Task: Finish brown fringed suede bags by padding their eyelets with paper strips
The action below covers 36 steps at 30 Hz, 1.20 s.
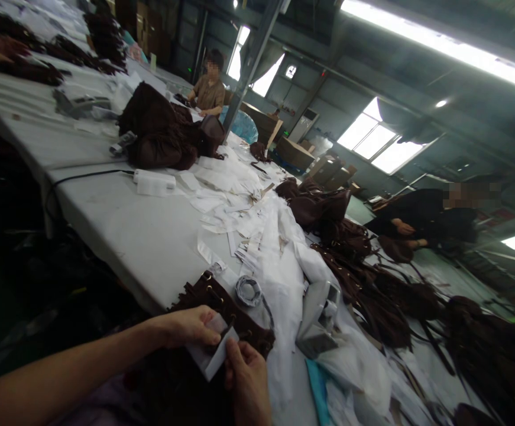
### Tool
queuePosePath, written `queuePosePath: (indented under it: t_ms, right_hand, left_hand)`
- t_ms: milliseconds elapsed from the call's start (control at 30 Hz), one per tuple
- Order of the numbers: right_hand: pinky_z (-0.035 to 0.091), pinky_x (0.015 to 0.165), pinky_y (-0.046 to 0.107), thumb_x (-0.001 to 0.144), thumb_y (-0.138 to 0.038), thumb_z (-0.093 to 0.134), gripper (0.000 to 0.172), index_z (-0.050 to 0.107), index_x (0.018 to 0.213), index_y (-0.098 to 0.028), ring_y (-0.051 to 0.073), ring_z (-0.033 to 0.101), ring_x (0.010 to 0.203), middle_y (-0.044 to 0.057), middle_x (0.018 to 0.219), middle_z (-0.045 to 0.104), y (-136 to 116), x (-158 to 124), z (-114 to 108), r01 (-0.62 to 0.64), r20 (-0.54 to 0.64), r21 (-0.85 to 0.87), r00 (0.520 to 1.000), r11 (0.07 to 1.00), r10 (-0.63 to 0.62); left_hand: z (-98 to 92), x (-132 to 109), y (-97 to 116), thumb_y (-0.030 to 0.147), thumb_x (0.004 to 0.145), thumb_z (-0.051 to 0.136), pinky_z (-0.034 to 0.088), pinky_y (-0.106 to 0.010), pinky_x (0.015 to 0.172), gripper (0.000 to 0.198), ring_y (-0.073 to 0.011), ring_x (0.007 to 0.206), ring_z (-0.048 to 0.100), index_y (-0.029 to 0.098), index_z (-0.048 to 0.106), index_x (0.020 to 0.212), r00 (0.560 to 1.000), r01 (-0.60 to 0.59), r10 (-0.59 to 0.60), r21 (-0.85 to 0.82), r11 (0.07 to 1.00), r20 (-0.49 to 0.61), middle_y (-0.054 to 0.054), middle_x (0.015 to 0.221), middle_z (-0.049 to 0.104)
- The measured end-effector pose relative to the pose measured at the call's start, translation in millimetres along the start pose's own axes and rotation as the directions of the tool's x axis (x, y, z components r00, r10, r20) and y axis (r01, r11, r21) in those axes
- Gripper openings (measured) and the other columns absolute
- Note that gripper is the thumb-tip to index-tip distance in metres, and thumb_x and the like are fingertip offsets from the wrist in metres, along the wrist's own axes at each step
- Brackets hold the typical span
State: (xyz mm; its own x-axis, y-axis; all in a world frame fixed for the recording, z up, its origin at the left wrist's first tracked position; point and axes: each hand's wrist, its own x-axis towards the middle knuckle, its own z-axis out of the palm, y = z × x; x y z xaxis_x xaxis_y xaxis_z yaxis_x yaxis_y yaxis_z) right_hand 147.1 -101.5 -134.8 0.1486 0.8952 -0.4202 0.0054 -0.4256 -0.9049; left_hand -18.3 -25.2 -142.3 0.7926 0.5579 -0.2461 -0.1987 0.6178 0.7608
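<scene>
A small white paper-like slip (pixel 216 358), looking folded, is between my two hands at the bottom centre. My left hand (pixel 195 326) pinches its upper left side, fingers closed. My right hand (pixel 249 378) has its thumb and fingertips closed on the slip's right edge. Beneath and behind them a dark brown bag (pixel 239 324) with gold-coloured eyelets and a ragged, fringed edge lies at the table's near edge. On the bag rests a ring wrapped in greyish plastic (pixel 248 291). The bag's lower part is dark and partly hidden by my hands.
Dark brown bags (pixel 159 133) cover parts of the white table (pixel 119 231). White papers (pixel 257 228) spread along its middle. A grey tape dispenser (pixel 319 322) stands right of my hands; a white box with a black cord (pixel 154 182) lies left. Other people work around the table.
</scene>
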Motion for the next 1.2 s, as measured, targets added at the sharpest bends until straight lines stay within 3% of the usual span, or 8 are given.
queuePosePath:
  t_ms: [167, 333, 500, 667, 767, 933, 1200]
  right_hand:
    - [0.023, 0.040, 0.018, 0.072, -0.056, 0.069, 0.045, 0.053, 0.066, -0.014, 0.004, 0.033, 0.045, -0.006, 0.051, 0.043, -3, 7, -3, 0.004, 0.030, -0.015, 1.000, 1.000, -0.004]
    - [0.020, 0.039, 0.016, 0.064, -0.053, 0.077, 0.046, 0.054, 0.070, -0.014, 0.003, 0.028, 0.045, -0.008, 0.052, 0.040, -3, 17, 1, -0.057, 0.045, 0.153, 0.998, 0.987, 0.051]
    - [0.018, 0.037, 0.015, 0.059, -0.052, 0.081, 0.047, 0.052, 0.070, -0.016, 0.002, 0.024, 0.043, -0.011, 0.050, 0.035, -1, 21, 3, -0.078, 0.040, 0.260, 0.997, 0.963, 0.070]
    - [0.018, 0.039, 0.016, 0.063, -0.052, 0.078, 0.045, 0.056, 0.071, -0.014, 0.002, 0.025, 0.044, -0.010, 0.051, 0.038, 4, 21, 0, -0.048, 0.066, 0.274, 0.997, 0.961, 0.031]
    - [0.020, 0.041, 0.016, 0.065, -0.052, 0.077, 0.044, 0.062, 0.076, -0.012, 0.002, 0.026, 0.046, -0.009, 0.052, 0.039, 5, 19, -2, -0.039, 0.064, 0.290, 0.998, 0.956, 0.022]
    - [0.022, 0.044, 0.016, 0.061, -0.054, 0.079, 0.050, 0.069, 0.083, -0.010, 0.003, 0.028, 0.049, -0.007, 0.054, 0.040, 3, 18, -3, -0.053, 0.044, 0.331, 0.998, 0.942, 0.041]
    - [0.021, 0.041, 0.017, 0.059, -0.051, 0.081, 0.048, 0.062, 0.076, -0.011, 0.003, 0.027, 0.046, -0.008, 0.052, 0.039, 7, 22, -3, -0.038, 0.006, 0.289, 0.999, 0.956, 0.038]
  left_hand:
    - [-2.9, 4, 14, 0.027, 0.055, 0.079, 0.040, -0.020, 0.050, 0.025, -0.0102, 0.049, 0.052, 0.012, 0.065, 0.070, 0.995, 0.023, -0.004, 0.183, 0.983, -0.104, 0.001, 0.061, 0.063]
    - [2.3, 11, 18, 0.022, 0.055, 0.071, 0.034, -0.020, 0.048, 0.016, -0.0100, 0.050, 0.048, 0.013, 0.058, 0.061, 0.967, -0.005, 0.106, 0.399, 0.917, -0.231, 0.003, 0.056, 0.058]
    - [4.3, 16, 13, 0.022, 0.059, 0.065, 0.029, -0.020, 0.047, 0.012, -0.0093, 0.051, 0.043, 0.014, 0.056, 0.062, 0.958, -0.003, 0.125, 0.426, 0.905, -0.259, 0.005, 0.055, 0.052]
    - [3.8, 19, 10, 0.039, 0.072, 0.061, 0.026, -0.021, 0.048, 0.028, -0.0087, 0.051, 0.039, 0.013, 0.058, 0.062, 0.958, -0.025, 0.142, 0.422, 0.906, -0.247, 0.004, 0.055, 0.049]
    - [5.6, 20, 9, 0.044, 0.070, 0.065, 0.028, -0.021, 0.049, 0.032, -0.0096, 0.051, 0.041, 0.012, 0.060, 0.064, 0.958, -0.036, 0.140, 0.375, 0.926, -0.252, 0.003, 0.056, 0.052]
    - [8.6, 25, 4, 0.036, 0.063, 0.067, 0.030, -0.022, 0.049, 0.025, -0.0101, 0.049, 0.042, 0.012, 0.062, 0.065, 0.944, -0.036, 0.147, 0.353, 0.935, -0.294, 0.003, 0.055, 0.054]
    - [8.2, 30, -7, 0.033, 0.061, 0.065, 0.030, -0.022, 0.048, 0.021, -0.0094, 0.049, 0.041, 0.013, 0.059, 0.064, 0.906, -0.067, 0.206, 0.357, 0.932, -0.368, 0.004, 0.053, 0.051]
